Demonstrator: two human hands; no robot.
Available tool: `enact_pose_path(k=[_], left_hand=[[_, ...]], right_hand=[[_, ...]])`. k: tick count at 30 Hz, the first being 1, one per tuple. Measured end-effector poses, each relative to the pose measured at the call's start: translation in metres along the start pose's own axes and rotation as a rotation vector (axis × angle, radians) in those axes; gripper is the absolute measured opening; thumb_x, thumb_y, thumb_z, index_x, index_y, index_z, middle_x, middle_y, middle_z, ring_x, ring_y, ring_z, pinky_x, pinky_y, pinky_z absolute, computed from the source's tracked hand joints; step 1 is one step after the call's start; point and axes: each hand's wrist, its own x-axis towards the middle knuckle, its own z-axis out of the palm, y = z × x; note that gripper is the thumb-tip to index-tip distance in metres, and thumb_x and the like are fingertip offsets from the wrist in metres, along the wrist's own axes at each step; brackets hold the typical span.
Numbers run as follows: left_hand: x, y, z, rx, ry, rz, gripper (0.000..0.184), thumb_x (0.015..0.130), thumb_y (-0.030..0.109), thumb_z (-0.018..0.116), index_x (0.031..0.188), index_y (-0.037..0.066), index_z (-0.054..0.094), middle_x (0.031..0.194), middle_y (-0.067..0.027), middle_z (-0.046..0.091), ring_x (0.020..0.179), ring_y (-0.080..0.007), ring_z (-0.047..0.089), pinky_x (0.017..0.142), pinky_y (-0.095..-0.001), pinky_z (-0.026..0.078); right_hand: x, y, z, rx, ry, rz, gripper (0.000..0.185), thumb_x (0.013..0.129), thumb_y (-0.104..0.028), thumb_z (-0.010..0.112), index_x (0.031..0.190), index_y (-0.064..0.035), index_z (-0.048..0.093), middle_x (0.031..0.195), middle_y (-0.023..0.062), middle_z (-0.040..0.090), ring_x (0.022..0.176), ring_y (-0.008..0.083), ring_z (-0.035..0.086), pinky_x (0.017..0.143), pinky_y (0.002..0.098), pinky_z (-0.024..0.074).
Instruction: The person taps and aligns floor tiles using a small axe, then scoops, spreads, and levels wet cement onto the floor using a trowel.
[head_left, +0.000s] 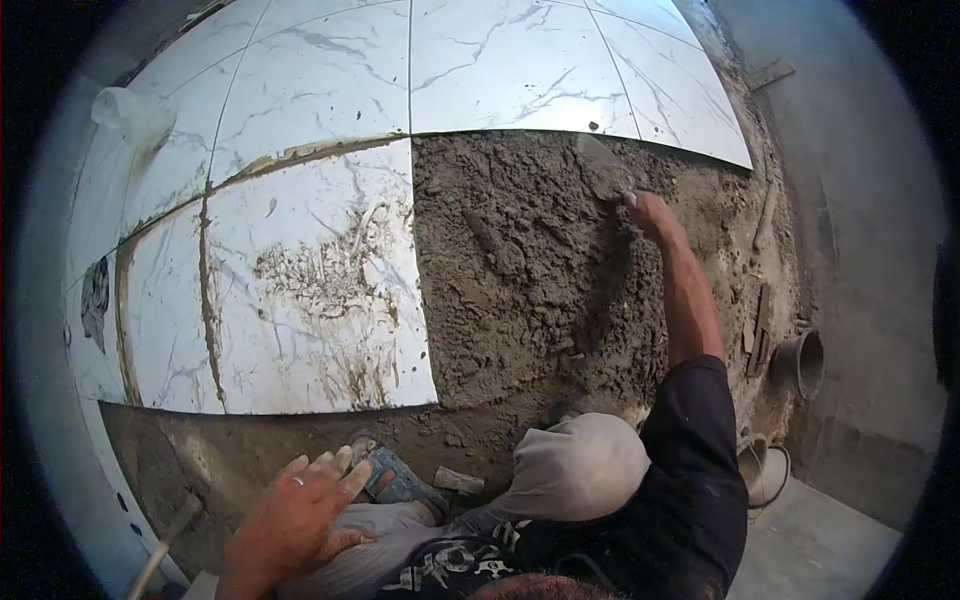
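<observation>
My right hand (652, 215) is closed around the handle of a trowel (600, 168). Its blade lies against the rough grey mortar bed (520, 260), close to the edge of the laid tiles. My left hand (305, 508) rests over my bent left leg, fingers stretched out and slightly apart, a ring on one of them. Nothing shows in it. A white, grey-veined tile (310, 330) smeared with wet mortar borders the bed on the left. More marbled tiles (510, 65) run along the far side.
A translucent white container (130, 115) stands on the left tiles. On the right, near the wall (860, 300), are a bucket (800, 362) and another round container (768, 472). A wooden-handled tool (165, 540) lies at the lower left. A small block (458, 480) sits near my foot.
</observation>
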Motion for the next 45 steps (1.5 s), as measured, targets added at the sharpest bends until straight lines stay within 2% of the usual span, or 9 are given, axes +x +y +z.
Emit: enact_pose_path(k=[2, 7, 9, 15, 19, 22, 34, 41, 45], left_hand=[[-0.002, 0.000, 0.001, 0.029, -0.004, 0.021, 0.074, 0.074, 0.037, 0.064, 0.134, 0.005, 0.033, 0.136, -0.0200, 0.037, 0.125, -0.0334, 0.036, 0.106, -0.0453, 0.026], [0.004, -0.018, -0.002, -0.008, -0.001, 0.020, 0.073, 0.076, 0.034, 0.063, 0.135, 0.005, 0.032, 0.135, -0.0215, 0.037, 0.124, -0.0349, 0.037, 0.106, -0.0448, 0.026], [0.021, -0.036, -0.006, 0.033, -0.014, 0.031, 0.072, 0.076, 0.033, 0.063, 0.135, 0.005, 0.032, 0.134, -0.0219, 0.038, 0.123, -0.0355, 0.038, 0.105, -0.0444, 0.027], [0.092, -0.075, -0.038, -0.016, 0.130, 0.271, 0.064, 0.080, 0.031, 0.062, 0.132, 0.004, 0.036, 0.124, -0.0218, 0.047, 0.108, -0.0384, 0.049, 0.092, -0.0400, 0.039], [0.135, -0.073, -0.037, -0.104, 0.401, 0.512, 0.063, 0.079, 0.031, 0.063, 0.132, 0.007, 0.038, 0.129, -0.0200, 0.046, 0.110, -0.0342, 0.051, 0.091, -0.0409, 0.040], [0.140, -0.027, -0.046, -0.251, 0.605, 0.696, 0.061, 0.078, 0.027, 0.065, 0.130, 0.007, 0.041, 0.129, -0.0167, 0.046, 0.111, -0.0318, 0.051, 0.092, -0.0411, 0.042], [0.170, -0.014, -0.029, -0.676, 0.907, 0.949, 0.057, 0.083, 0.021, 0.063, 0.133, 0.006, 0.038, 0.123, -0.0143, 0.052, 0.106, -0.0320, 0.054, 0.086, -0.0416, 0.046], [0.169, -0.012, -0.023, -0.717, 0.701, 0.857, 0.055, 0.086, 0.025, 0.060, 0.132, 0.005, 0.038, 0.117, -0.0175, 0.054, 0.101, -0.0333, 0.056, 0.083, -0.0409, 0.047], [0.180, -0.010, -0.024, -0.723, 0.775, 0.895, 0.055, 0.086, 0.028, 0.059, 0.131, 0.004, 0.039, 0.117, -0.0184, 0.053, 0.104, -0.0334, 0.056, 0.087, -0.0419, 0.047]], right_hand=[[-0.009, 0.004, 0.014, 0.015, -0.012, 0.018, 0.050, 0.093, -0.044, 0.037, 0.092, 0.0030, 0.056, 0.077, 0.0167, 0.059, 0.073, 0.0338, 0.057, 0.068, 0.0480, 0.0449], [-0.056, -0.046, 0.042, 0.946, -0.264, 0.194, 0.044, 0.092, -0.045, 0.041, 0.096, -0.0026, 0.051, 0.073, 0.0070, 0.051, 0.063, 0.0210, 0.054, 0.056, 0.0395, 0.0461], [-0.084, -0.058, 0.063, 1.057, -0.323, -0.236, 0.044, 0.092, -0.048, 0.040, 0.096, -0.0044, 0.049, 0.072, 0.0059, 0.049, 0.062, 0.0182, 0.053, 0.050, 0.0355, 0.0447], [-0.157, -0.145, 0.049, 1.291, -0.411, 0.644, 0.047, 0.091, -0.052, 0.036, 0.105, -0.0075, 0.044, 0.069, 0.0070, 0.048, 0.054, 0.0204, 0.050, 0.049, 0.0368, 0.0447], [-0.191, -0.210, 0.061, 1.481, -0.414, 0.755, 0.042, 0.093, -0.045, 0.036, 0.097, -0.0052, 0.047, 0.072, 0.0073, 0.047, 0.054, 0.0218, 0.048, 0.051, 0.0406, 0.0445], [-0.155, -0.225, 0.170, 1.927, -0.065, 0.856, 0.040, 0.092, -0.048, 0.036, 0.099, -0.0101, 0.047, 0.069, 0.0052, 0.045, 0.063, 0.0207, 0.050, 0.054, 0.0409, 0.0449], [-0.083, -0.323, 0.110, 1.846, -0.110, 0.716, 0.041, 0.093, -0.046, 0.029, 0.096, -0.0084, 0.044, 0.067, 0.0050, 0.044, 0.052, 0.0185, 0.044, 0.047, 0.0370, 0.0420], [-0.044, -0.332, 0.096, 1.727, -0.234, 0.596, 0.042, 0.094, -0.045, 0.031, 0.096, -0.0059, 0.047, 0.069, 0.0063, 0.046, 0.052, 0.0186, 0.046, 0.046, 0.0358, 0.0422], [-0.061, -0.279, 0.079, 1.102, -0.371, 0.189, 0.045, 0.094, -0.042, 0.033, 0.089, -0.0006, 0.050, 0.071, 0.0085, 0.050, 0.058, 0.0193, 0.048, 0.051, 0.0375, 0.0406]])
